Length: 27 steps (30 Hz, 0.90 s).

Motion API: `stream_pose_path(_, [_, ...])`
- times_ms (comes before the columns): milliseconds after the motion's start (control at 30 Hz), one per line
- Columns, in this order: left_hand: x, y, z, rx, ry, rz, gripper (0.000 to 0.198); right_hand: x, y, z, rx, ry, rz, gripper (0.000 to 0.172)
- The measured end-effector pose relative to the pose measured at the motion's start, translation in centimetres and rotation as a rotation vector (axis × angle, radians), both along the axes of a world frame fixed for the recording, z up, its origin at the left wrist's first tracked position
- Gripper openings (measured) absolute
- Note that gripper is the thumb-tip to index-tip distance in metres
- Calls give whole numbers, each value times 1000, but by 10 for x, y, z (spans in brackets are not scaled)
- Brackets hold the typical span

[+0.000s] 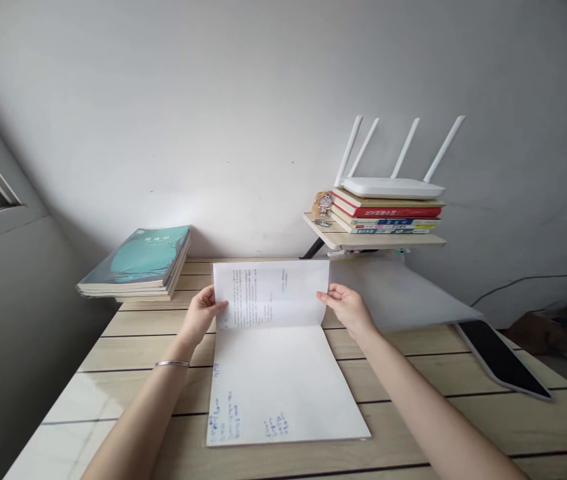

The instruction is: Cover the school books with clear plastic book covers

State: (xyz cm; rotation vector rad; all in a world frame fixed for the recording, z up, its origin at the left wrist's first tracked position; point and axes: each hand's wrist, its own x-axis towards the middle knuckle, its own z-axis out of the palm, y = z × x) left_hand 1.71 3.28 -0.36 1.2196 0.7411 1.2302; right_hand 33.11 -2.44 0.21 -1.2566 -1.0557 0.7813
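An open booklet (pixel 288 373) lies turned sideways on the slatted wooden table, its lower half flat and its upper half raised off the surface. Printed text runs sideways on the upper page, and blue handwriting marks the lower one. My left hand (pixel 200 315) pinches the left edge of the raised half between thumb and fingers. At the opposite edge, my right hand (pixel 349 308) grips it the same way. Some fingers of both hands are hidden behind the page.
Teal-covered books (pixel 138 260) are stacked at the back left. A small raised stand (pixel 378 239) at the back right bears several books (pixel 393 213) topped by a white router (pixel 393 188). A translucent sheet (pixel 403 293) and a dark-screened device (pixel 503 357) lie on the right.
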Motion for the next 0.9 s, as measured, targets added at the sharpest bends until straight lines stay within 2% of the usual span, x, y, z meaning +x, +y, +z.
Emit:
stream_pose_path(200, [6,3,-2,-16,11,52,39,3,8,1,-40,45,31,47])
stream_pose_path(333, [8,6,-2,-29,12,65,37,-1,18,10,47,185,28,56])
stream_pose_path(433, [8,6,3,-31,29,52,36,-5,30,18,113,223,-9,52])
stream_pose_path(600, [11,15,25,-59,115,47,33,-6,48,24,130,252,-86,48])
stream_pose_path(767, [22,35,55,43,146,242,35,-6,51,27,127,248,-78,44])
stream_pose_path(900, [27,39,66,86,204,332,30,-2,48,29,140,208,-94,43])
